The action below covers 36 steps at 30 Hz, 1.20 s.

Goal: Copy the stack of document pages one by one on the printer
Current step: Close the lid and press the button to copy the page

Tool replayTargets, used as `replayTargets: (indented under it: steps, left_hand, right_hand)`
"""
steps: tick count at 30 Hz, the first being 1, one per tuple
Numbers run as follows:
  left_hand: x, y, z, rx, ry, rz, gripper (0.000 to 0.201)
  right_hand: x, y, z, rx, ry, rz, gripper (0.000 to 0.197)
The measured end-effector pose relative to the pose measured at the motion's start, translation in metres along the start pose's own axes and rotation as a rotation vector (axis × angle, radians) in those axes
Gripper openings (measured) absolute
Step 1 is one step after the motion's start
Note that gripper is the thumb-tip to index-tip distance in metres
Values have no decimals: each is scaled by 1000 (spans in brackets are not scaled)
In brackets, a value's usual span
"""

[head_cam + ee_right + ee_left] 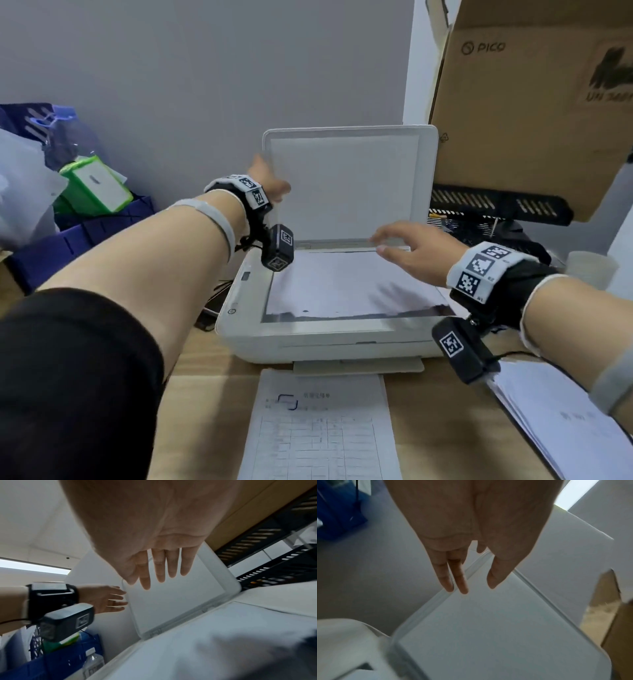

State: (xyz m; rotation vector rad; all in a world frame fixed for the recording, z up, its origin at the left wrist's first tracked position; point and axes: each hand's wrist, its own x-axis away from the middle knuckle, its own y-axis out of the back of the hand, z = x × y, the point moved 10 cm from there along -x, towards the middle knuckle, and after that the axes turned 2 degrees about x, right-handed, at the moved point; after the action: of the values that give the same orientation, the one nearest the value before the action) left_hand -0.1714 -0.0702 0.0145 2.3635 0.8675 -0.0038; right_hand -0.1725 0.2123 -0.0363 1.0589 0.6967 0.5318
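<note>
Left hand point(270, 181) blurred at lid point(346, 181) edge

printer point(308, 337): desk centre
printed sheet point(322, 428): 6 o'clock of printer
page stack point(561, 421): 4 o'clock
cardboard box point(531, 102): 1 o'clock

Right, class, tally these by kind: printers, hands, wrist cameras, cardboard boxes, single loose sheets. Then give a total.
Printer: 1
Hands: 2, left hand, right hand
Wrist cameras: 2, left wrist camera, right wrist camera
Cardboard box: 1
Single sheets: 2, sheet on the glass, printed sheet in front
Total: 8
</note>
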Motion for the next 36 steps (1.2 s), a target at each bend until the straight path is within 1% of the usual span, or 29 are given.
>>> replayTargets:
  steps: [3, 6, 8, 10, 13, 15, 17, 19, 21, 23, 24, 26, 28, 29, 30, 32, 34, 36]
  left_hand:
    - [-18, -6, -10, 218, 27, 4, 47]
    - [-29, -2, -7, 359, 34, -46, 42]
    - [-28, 5, -4, 378, -16, -75, 40]
    - [-21, 13, -2, 366, -55, -76, 37]
    - [-3, 25, 2, 363, -114, -55, 41]
    - [11, 29, 5, 367, -164, -19, 39]
    - [29, 30, 10, 354, -191, 30, 32]
    - [51, 29, 20, 349, -181, 89, 20]
    - [73, 24, 35, 323, -148, 159, 13]
    - [91, 17, 52, 235, -117, 211, 19]
    - [99, 15, 62, 196, -93, 224, 25]
    - [111, 14, 81, 145, -33, 203, 38]
    - [121, 18, 97, 45, 9, 152, 50]
    - [127, 19, 104, -16, 28, 135, 53]
    - [133, 20, 112, -59, 59, 131, 53]
    - [143, 14, 129, -70, 133, 171, 52]
    - [152, 6, 142, -29, 190, 225, 49]
    - [158, 1, 152, 65, 248, 224, 42]
  right_hand:
    - [-21, 10, 12, 21, 32, -33, 32]
    - [-41, 19, 17, 48, 42, -86, 39]
    - [-51, 28, 22, 34, 56, -161, 45]
    - [-56, 39, 30, 47, 74, -257, 52]
    - [-54, 54, 50, 151, 126, -408, 60]
    - [-52, 56, 63, 234, 158, -441, 67]
    - [-52, 50, 71, 301, 163, -415, 70]
    - [-49, 40, 76, 317, 165, -367, 64]
    - [-40, 31, 79, 295, 166, -345, 45]
    - [-29, 22, 77, 303, 111, -305, 21]
    - [-23, 14, 74, 313, 90, -254, 17]
    - [-9, -3, 70, 297, 72, -164, 17]
    - [6, -17, 65, 284, 59, -111, 23]
    - [12, -25, 61, 275, 52, -91, 27]
    - [16, -33, 57, 261, 43, -67, 30]
    - [21, -51, 50, 239, 37, -6, 35]
    - [23, -68, 43, 240, 43, 62, 41]
    - [25, -85, 37, 226, 41, 141, 50]
